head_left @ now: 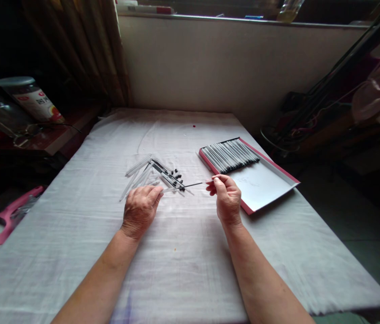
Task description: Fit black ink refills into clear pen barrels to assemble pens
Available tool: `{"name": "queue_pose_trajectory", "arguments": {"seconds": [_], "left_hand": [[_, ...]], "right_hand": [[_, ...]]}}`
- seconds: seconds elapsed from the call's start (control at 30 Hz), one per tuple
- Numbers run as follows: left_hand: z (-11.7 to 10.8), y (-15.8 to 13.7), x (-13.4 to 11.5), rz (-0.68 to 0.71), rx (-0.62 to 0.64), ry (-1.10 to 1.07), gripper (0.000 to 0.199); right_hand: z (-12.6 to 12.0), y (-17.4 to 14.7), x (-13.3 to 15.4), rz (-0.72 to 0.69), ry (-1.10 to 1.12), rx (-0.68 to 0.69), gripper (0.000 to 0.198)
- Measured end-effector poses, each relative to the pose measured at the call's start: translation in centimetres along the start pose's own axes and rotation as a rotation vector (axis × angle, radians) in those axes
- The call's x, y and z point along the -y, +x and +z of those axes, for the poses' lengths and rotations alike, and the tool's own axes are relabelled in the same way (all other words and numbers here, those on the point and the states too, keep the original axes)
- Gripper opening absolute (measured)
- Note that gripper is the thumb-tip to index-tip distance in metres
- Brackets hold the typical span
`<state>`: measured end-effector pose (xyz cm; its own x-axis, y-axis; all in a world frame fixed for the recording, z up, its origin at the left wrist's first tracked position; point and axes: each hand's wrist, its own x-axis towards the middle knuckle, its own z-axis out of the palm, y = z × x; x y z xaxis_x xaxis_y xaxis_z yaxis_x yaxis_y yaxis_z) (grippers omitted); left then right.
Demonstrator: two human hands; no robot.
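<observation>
Over the white-clothed counter, my left hand grips a slim clear plastic tube, a thin dark rod jutting out; my right hand pinches a small pale piece by the rod's tip, seemingly for alignment. Beyond, loose translucent tubes and small black plugs lie handy; a red-rimmed white tray keeps black-ended tubes rowed, probably against rolling.

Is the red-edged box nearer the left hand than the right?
No, the red-edged box lies close beside the right hand.
</observation>
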<state>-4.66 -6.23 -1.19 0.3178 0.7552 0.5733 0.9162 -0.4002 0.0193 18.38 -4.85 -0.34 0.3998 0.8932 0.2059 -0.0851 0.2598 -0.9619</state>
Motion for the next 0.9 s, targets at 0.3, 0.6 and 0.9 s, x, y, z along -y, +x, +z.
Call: {"name": "queue_pose_trajectory", "arguments": {"seconds": [0.3,0.6,0.9], "left_hand": [[0.5,-0.6,-1.5,-0.151,0.052,-0.436,0.029],[1.6,-0.3,0.3,-0.358,0.059,-0.644,0.035],[1.7,-0.5,-0.2,-0.456,0.134,-0.792,0.026]], "right_hand": [[1.2,-1.6,-1.3,-0.066,-0.230,0.477,0.029],[1.6,0.1,-2.1,-0.353,-0.966,0.532,0.025],[3.1,0.5,-1.7,-0.316,-1.282,0.569,0.016]]}}
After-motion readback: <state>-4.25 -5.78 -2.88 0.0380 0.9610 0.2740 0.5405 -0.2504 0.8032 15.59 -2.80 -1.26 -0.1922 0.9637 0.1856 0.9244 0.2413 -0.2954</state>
